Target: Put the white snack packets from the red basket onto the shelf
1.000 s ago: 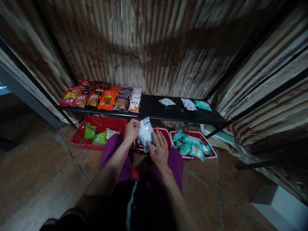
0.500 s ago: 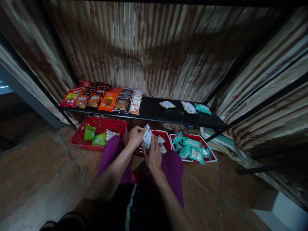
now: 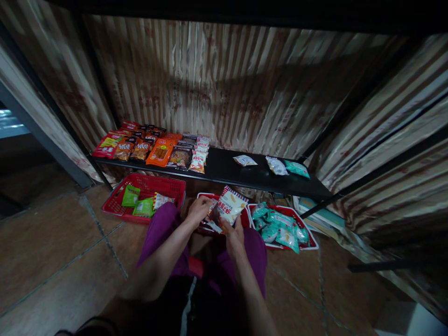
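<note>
White snack packet (image 3: pixel 232 205) with a striped top edge: it sits in the person's right hand (image 3: pixel 235 239), raised just above the middle red basket (image 3: pixel 206 194) between the knees. The right grip is closed on its lower end, thumb on the printed front, fingers seemingly behind; holding it low leaves the print facing up and unobstructed, perhaps so that it can be read. The left hand (image 3: pixel 200 210) is beside it, over the same basket's left part, its fingers at some small packets (image 3: pixel 212 214) there. The light is dim and the fingertips blend into the wrappers, so I cannot tell whether the left grip is pinching one or only touching.

The baskets stand close in front of the shelf (image 3: pixel 224 163), probably to keep everything within short reach. The left basket (image 3: pixel 168 184) carries green packets (image 3: pixel 143 207) among others; the right basket (image 3: pixel 308 248) is heaped with teal packets (image 3: pixel 287 239). On the shelf's left part, white-and-red packets (image 3: pixel 198 161) overlap in a column, likely to save width and keep each kind together.
</note>
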`<state>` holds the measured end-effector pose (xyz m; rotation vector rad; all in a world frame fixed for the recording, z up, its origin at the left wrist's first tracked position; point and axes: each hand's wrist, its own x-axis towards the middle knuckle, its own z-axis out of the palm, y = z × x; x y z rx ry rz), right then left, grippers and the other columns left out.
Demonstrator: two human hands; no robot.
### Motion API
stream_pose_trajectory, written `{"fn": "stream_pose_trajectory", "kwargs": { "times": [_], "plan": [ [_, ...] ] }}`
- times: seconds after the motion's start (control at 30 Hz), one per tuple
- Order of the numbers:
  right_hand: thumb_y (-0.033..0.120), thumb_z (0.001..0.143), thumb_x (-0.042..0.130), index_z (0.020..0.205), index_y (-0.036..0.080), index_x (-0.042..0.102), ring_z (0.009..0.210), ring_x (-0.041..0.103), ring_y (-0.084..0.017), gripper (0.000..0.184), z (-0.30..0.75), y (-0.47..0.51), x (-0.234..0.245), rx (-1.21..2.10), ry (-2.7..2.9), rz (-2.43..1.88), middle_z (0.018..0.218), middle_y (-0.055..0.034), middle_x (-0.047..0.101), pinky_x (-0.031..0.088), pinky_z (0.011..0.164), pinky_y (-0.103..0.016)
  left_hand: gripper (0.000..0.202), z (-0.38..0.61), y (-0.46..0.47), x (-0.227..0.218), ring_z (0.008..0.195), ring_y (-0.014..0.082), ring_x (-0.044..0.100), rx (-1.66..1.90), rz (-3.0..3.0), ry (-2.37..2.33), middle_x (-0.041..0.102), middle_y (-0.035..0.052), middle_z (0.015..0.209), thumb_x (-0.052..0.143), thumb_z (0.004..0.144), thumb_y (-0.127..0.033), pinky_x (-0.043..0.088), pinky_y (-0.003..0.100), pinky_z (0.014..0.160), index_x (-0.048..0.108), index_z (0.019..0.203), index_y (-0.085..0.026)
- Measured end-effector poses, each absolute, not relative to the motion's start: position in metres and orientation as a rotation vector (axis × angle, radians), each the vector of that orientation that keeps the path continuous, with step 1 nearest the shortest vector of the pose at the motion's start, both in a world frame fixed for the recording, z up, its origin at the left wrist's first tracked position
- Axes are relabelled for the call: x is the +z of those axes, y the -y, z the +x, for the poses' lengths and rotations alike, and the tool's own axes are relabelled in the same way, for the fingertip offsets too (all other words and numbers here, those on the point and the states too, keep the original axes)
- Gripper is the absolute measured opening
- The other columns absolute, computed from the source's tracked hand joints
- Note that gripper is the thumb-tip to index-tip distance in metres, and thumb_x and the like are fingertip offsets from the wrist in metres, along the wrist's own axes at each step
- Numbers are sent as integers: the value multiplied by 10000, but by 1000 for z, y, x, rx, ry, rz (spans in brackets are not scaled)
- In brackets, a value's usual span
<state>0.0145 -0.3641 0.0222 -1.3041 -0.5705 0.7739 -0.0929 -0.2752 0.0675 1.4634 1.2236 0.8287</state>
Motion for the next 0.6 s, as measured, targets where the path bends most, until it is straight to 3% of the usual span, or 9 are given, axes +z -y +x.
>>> {"fn": "stream_pose_trajectory", "kwargs": {
  "times": [0.23, 0.43, 0.6],
  "plan": [
    [370, 627, 745, 1222, 244, 508, 878, 650, -200, 652, 23, 363, 38, 877, 430, -1155, 1071, -44, 666, 512, 802, -362, 183, -90, 286, 62, 664, 111, 593, 677, 1277, -966, 653, 27, 759, 621, 756, -207, 438, 196, 598, 619, 923, -134],
    [391, 597, 768, 1098, 245, 566, 757, 659, -190, 560, 29, 359, 53, 911, 427, -1138, 934, -20, 694, 534, 668, -317, 138, -84, 282, 60, 529, 90, 511, 684, 1264, -986, 568, -30, 607, 655, 704, -204, 379, 194, 512, 613, 812, -129],
    [418, 605, 762, 1073, 234, 591, 750, 672, -198, 531, 29, 359, 55, 951, 407, -1153, 921, -33, 704, 547, 672, -319, 149, -82, 279, 56, 592, 110, 557, 685, 1255, -966, 605, -14, 650, 660, 686, -210, 423, 221, 582, 610, 804, -134]
  ]
}}
